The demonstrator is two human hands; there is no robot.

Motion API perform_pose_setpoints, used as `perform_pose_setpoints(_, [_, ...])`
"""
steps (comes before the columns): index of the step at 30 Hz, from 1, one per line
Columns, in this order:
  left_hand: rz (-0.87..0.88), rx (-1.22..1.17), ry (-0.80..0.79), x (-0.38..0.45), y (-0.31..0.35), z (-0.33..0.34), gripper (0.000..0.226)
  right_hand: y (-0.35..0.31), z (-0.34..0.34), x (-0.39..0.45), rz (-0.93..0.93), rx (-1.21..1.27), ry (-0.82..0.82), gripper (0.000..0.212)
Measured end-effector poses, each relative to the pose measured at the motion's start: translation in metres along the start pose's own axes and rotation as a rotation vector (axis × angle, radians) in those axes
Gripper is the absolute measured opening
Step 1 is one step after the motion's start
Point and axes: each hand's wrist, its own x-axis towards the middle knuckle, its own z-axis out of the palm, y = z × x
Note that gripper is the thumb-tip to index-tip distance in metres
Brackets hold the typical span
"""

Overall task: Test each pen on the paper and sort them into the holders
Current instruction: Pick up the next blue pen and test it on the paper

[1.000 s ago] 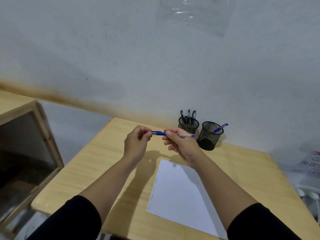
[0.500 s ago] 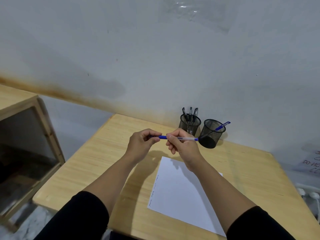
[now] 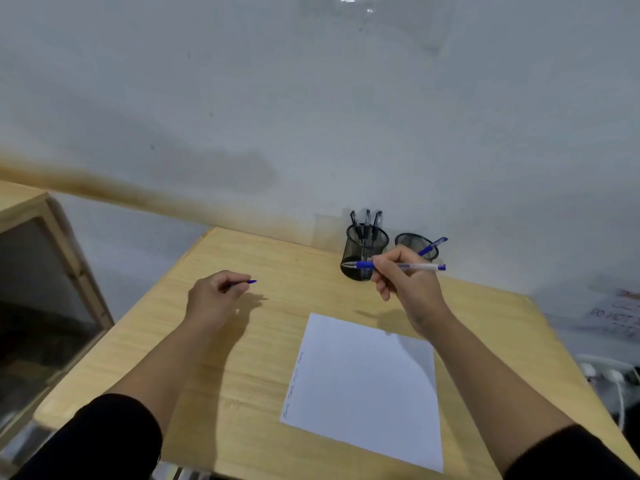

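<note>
My right hand (image 3: pixel 408 282) grips an uncapped blue pen (image 3: pixel 419 266), held level above the table with its tip pointing left. Off to the left, my left hand (image 3: pixel 214 299) is closed on the pen's blue cap (image 3: pixel 247 282), whose tip sticks out past the fingers. A white sheet of paper (image 3: pixel 363 389) lies on the wooden table (image 3: pixel 242 375) below my right hand, with small scribbles along its left edge. Against the wall stand two black mesh holders: the left holder (image 3: pixel 365 244) has three dark pens in it, the right holder (image 3: pixel 412 242) has one blue pen (image 3: pixel 433 245).
A wooden cabinet (image 3: pixel 52 271) with an open dark front stands to the left of the table. At the right, beyond the table's edge, are a white power strip with plugs (image 3: pixel 609 375) and a paper with writing (image 3: pixel 620 317). The wall runs right behind the holders.
My hands have pulled apart: the cap has come off the pen. The left hand moved left with the cap and the right hand moved right with the pen.
</note>
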Motion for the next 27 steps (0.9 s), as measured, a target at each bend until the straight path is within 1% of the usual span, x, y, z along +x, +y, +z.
perform_pose_setpoints(2, [0.042, 0.081, -0.105, -0.008, 0.0, 0.013, 0.014, 0.005, 0.001, 0.002, 0.066, 0.072, -0.025, 0.015])
perform_pose_setpoints(4, [0.064, 0.139, -0.162, -0.017, 0.0, 0.033, 0.012, 0.015, 0.014, 0.0, 0.152, 0.13, -0.046, 0.015])
perform_pose_setpoints(7, [0.049, 0.17, -0.158, -0.019, -0.013, 0.05, 0.01, 0.03, 0.025, -0.009, 0.252, 0.148, -0.066, 0.021])
perform_pose_setpoints(10, [0.063, 0.238, -0.175, -0.018, -0.017, 0.054, 0.012, 0.042, 0.024, -0.016, 0.307, 0.174, -0.041, 0.023])
perform_pose_setpoints(15, [0.1, 0.271, -0.174, -0.016, -0.016, 0.054, 0.017, 0.051, 0.018, -0.022, 0.357, 0.204, -0.011, 0.022])
perform_pose_setpoints(19, [0.085, 0.251, -0.177, -0.019, -0.016, 0.052, 0.024, 0.059, 0.015, -0.025, 0.363, 0.153, -0.03, 0.015])
perform_pose_setpoints(22, [0.057, 0.187, -0.132, -0.03, -0.014, 0.048, 0.028, 0.067, 0.014, -0.029, 0.364, 0.112, -0.034, 0.011])
perform_pose_setpoints(24, [0.084, 0.155, -0.099, -0.044, -0.014, 0.046, 0.025, 0.07, 0.014, -0.032, 0.38, 0.095, -0.04, 0.013])
perform_pose_setpoints(25, [0.109, 0.169, -0.103, -0.052, -0.013, 0.046, 0.024, 0.073, 0.014, -0.033, 0.389, 0.086, -0.052, 0.015])
perform_pose_setpoints(27, [0.145, 0.222, -0.17, -0.063, -0.015, 0.048, 0.022, 0.076, 0.016, -0.035, 0.397, 0.062, -0.086, 0.017])
